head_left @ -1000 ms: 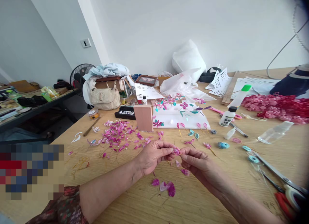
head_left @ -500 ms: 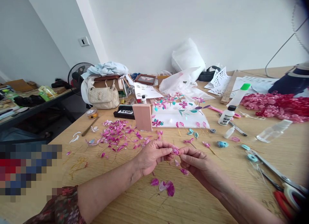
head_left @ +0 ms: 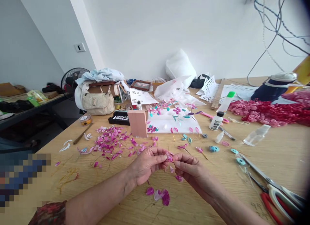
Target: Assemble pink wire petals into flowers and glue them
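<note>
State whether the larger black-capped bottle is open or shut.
Shut: the black cap sits on top of the larger bottle, covering its mouth. How full it is, I cannot tell.

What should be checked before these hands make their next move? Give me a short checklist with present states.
1. Left hand pinching the small pink, petal-shaped piece: ok.
2. Right hand gripping the same piece from the other side: ok.
3. Piece's lower end seated properly: cannot tell, hidden by the right hand.
4. Dark magenta loose petal apart from both hands: ok, lying on the pale wooden table.
5. Long silver scissors with white handles away from the hands: ok, at the table's right.
6. White plastic bottle with black cap closed: ok.
</note>
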### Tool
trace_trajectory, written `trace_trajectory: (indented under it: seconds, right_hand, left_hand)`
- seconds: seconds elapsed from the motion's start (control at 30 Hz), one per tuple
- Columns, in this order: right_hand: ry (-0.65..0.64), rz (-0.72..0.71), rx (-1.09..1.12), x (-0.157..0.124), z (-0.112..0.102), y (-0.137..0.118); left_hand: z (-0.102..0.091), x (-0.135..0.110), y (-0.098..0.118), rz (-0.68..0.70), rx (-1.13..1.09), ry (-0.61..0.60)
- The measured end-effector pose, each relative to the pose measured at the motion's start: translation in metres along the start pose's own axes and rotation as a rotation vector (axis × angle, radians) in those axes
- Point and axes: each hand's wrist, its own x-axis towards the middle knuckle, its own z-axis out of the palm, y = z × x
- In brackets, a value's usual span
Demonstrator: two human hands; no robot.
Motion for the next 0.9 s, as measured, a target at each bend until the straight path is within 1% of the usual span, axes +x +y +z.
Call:
trace_trajectory:
  seconds: [0.2,0.33,0.6,0.9]
  right_hand:
    - [-0.009,0.019,0.0,-0.0029,-0.0008,-0.001]
    - [-0.005,0.023,-0.006,-0.0017,-0.0007,-0.0009]
    - [-0.008,0.027,-0.001,0.0001,-0.0008,-0.0006]
    - [0.01,0.033,0.0,0.0009,-0.001,-0.0007]
  left_hand:
    - [-0.0019,0.0019,0.0009,-0.018,0.017,-0.007]
    - [-0.0037,0.0033,-0.0004,-0.039,0.029,0.01]
    - [-0.002,0.0026,0.0,-0.045,-0.009,0.011]
    - [-0.0017,0.0026,0.0006,-0.041,-0.008,-0.02]
